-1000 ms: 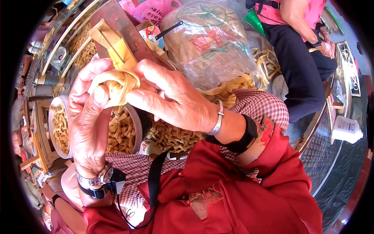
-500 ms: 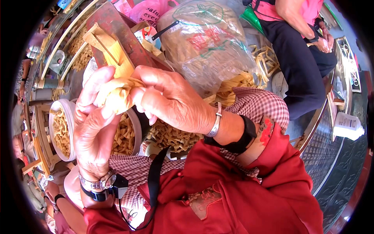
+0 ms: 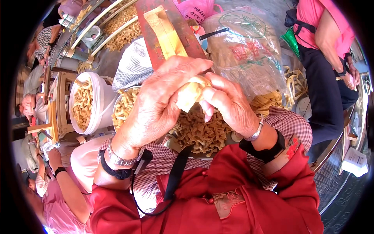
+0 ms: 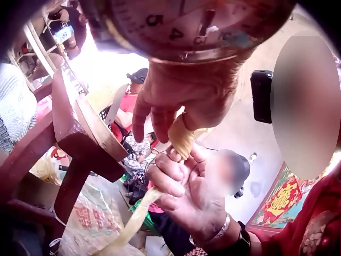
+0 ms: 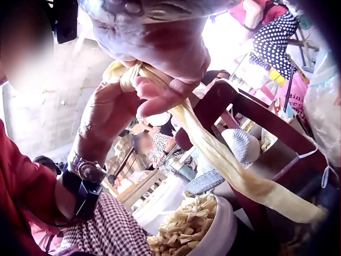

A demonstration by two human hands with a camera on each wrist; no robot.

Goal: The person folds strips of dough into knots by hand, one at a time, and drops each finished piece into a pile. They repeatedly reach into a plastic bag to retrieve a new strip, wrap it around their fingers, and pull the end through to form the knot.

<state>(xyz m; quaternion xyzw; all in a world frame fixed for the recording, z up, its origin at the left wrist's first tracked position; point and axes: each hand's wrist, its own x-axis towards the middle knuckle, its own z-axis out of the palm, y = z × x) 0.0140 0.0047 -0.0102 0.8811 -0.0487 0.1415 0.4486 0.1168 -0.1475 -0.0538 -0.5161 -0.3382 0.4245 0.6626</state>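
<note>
Between both hands is a pale yellow tofu-skin strip [image 3: 191, 93], wound into a knot. My left hand [image 3: 156, 93] lies over it from the left, back of the hand upward, and holds the looped part. My right hand [image 3: 230, 97] pinches the knot from the other side with thumb and fingers. In the right wrist view a long loose tail of the strip [image 5: 224, 154] hangs from the right hand. The left wrist view shows the wound strip [image 4: 184, 140] between the two hands' fingers. Below the hands lies a heap of finished tofu-skin knots [image 3: 204, 132].
A white bucket [image 3: 102, 97] of knots stands at left, beside another filled container. Ahead, a red bench [image 3: 185, 27] carries flat yellow strips [image 3: 165, 33]. A large clear plastic bag [image 3: 249, 46] stands beyond the right hand. A person in pink [image 3: 339, 31] sits at right.
The left hand has turned from palm up to back up over the knot. The loop has tightened into a smaller bundle. The head view has swung left, so both hands appear further right.
</note>
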